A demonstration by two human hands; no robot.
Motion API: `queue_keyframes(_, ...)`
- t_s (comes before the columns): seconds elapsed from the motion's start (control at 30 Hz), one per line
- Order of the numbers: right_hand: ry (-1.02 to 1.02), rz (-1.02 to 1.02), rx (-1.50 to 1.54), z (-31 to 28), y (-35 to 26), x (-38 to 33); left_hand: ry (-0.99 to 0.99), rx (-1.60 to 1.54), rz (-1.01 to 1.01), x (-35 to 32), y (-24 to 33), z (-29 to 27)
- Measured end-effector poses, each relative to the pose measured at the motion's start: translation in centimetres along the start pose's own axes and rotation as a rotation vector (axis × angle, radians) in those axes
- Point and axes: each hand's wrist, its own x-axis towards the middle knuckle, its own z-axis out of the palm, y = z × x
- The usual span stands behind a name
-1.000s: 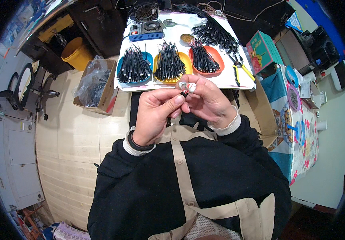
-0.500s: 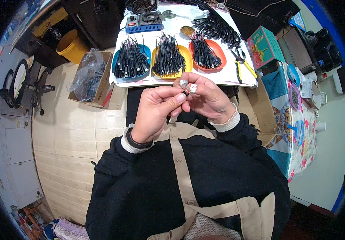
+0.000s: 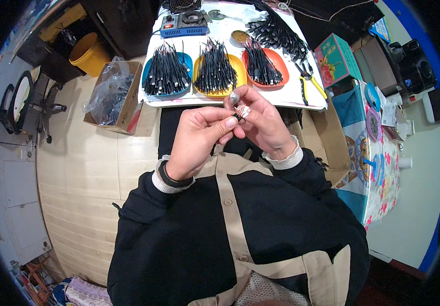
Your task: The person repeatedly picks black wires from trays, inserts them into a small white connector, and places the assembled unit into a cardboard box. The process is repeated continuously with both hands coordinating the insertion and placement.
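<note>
My left hand (image 3: 197, 138) and my right hand (image 3: 262, 121) meet in front of my chest, just short of the white table (image 3: 301, 98). Together they pinch a small silver connector piece (image 3: 238, 106) on a short dark cable, the left thumb pressing on it, the right fingers curled around it. On the table beyond stand a blue tray (image 3: 185, 61), a yellow tray (image 3: 236, 62) and a red tray (image 3: 280, 61), each filled with bundles of black cables.
Yellow-handled pliers (image 3: 309, 81) lie at the table's right end. A blue box-shaped device (image 3: 184, 25) sits at the back. A cardboard box with a plastic bag (image 3: 112, 97) and a yellow bucket (image 3: 88, 51) stand left on the floor. A patterned cloth-covered table (image 3: 378, 148) is right.
My hands stay together on the small piece, the fingers shifting slightly. The view has tilted, so the table and trays sit higher in the picture.
</note>
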Motion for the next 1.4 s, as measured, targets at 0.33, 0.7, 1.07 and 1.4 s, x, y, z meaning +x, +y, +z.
queue_keyframes(0.33,0.037,-0.119,-0.202,-0.8,0.9,-0.2,0.008,0.11,0.014,-0.1,-0.2,-0.3)
queue_keyframes(0.7,0.032,-0.105,-0.532,-2.1,-1.0,0.6,0.06,0.13,-0.012,0.8,-0.8,-1.2)
queue_keyframes(1.07,0.033,-0.312,-0.841,0.0,-0.7,-0.8,-0.002,0.221,-0.038,-0.1,0.1,-0.4)
queue_keyframes(1.4,0.226,-0.341,-0.798,-0.4,-1.0,-2.9,-0.083,0.203,-0.023,-0.4,0.2,0.2)
